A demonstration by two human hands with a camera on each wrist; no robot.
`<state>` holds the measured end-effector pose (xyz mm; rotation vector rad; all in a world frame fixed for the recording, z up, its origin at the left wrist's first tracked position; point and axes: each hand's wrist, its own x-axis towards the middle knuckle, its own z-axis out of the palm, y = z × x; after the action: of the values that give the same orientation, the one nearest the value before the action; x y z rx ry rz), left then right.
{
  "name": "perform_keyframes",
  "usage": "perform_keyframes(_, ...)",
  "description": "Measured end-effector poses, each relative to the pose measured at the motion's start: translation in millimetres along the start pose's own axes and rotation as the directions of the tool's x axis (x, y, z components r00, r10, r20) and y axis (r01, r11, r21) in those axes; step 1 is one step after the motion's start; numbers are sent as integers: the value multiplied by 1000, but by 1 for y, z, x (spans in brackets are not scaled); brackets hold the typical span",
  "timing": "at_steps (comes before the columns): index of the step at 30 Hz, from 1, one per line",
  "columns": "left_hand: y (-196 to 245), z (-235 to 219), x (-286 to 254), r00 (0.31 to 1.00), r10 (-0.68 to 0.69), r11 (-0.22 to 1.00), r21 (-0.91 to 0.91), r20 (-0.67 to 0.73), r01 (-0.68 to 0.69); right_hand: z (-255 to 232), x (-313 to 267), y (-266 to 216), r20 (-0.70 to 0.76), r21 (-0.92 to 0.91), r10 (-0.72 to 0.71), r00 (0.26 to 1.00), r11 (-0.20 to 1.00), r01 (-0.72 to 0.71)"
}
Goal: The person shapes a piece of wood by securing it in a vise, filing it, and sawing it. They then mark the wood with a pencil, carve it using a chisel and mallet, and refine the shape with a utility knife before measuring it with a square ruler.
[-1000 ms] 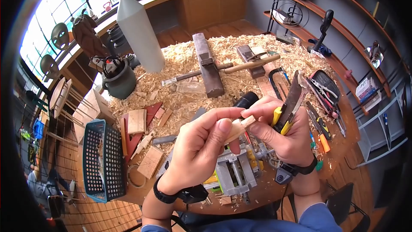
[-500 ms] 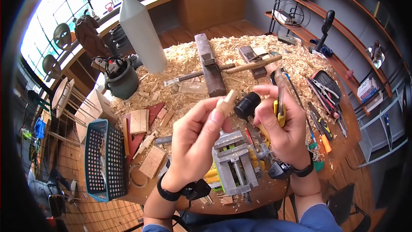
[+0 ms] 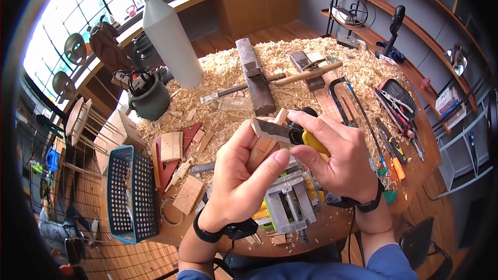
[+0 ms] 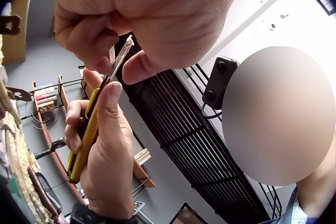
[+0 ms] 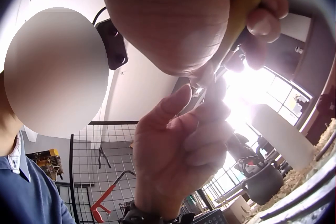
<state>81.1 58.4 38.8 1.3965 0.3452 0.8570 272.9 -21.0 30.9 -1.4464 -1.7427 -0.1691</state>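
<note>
My left hand (image 3: 231, 179) grips a small carved piece of wood (image 3: 262, 151) between thumb and fingers, just above the vise (image 3: 290, 212). In my right hand (image 3: 340, 158) is a knife with a yellow-and-black handle (image 3: 314, 145). Its broad blade (image 3: 275, 130) lies across the wood, beside my left fingers. In the left wrist view, the right thumb lies along the yellow handle (image 4: 86, 134) and the blade reaches up to the left hand. The right wrist view shows the left hand (image 5: 181, 145) close under the right, with the wood mostly hidden.
Wood shavings (image 3: 218, 62) cover the table's far part, with two hand planes (image 3: 255, 80) among them. A perforated basket (image 3: 132, 192) stands at the left beside wood offcuts (image 3: 188, 195). At the right lie a hacksaw (image 3: 358, 116), an orange-handled tool (image 3: 398, 171) and a tool case (image 3: 397, 101).
The hands came apart, the left turning the wood upright, and have met again. The knife blade swung from pointing up and away to lying leftward across the wood.
</note>
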Motion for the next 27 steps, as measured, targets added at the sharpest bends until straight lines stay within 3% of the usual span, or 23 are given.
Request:
perform_keyframes(2, -1, 0, 0, 999, 37, 997, 63, -3, -37, 1, 0, 1, -8, 35, -7, 1000, 999, 7)
perform_keyframes(4, -5, -2, 1, 995, 99, 961, 260, -26, -89, -1, 1, -2, 15, 93, 7, 1000, 996, -9)
perform_keyframes(10, -6, -1, 0, 984, 170, 929, 343, -61, -139, -5, 0, -4, 24, 95, -15, 1000, 995, 13)
perform_keyframes(17, -10, -2, -1, 984, 159, 944, 305, -81, -127, -4, 1, -7, 4, 50, -37, 999, 998, 37)
perform_keyframes(19, -10, -2, 0, 969, 235, 904, 385, -83, -186, -3, 1, -6, -19, 16, -71, 997, 997, 71)
perform_keyframes(22, -9, -3, -1, 972, 221, 868, 471, -86, -156, -4, 0, -8, -18, -29, -60, 998, 998, 60)
perform_keyframes(27, -11, -1, 1, 959, 277, 863, 456, -65, -219, -3, -1, -7, -15, 5, -61, 998, 998, 61)
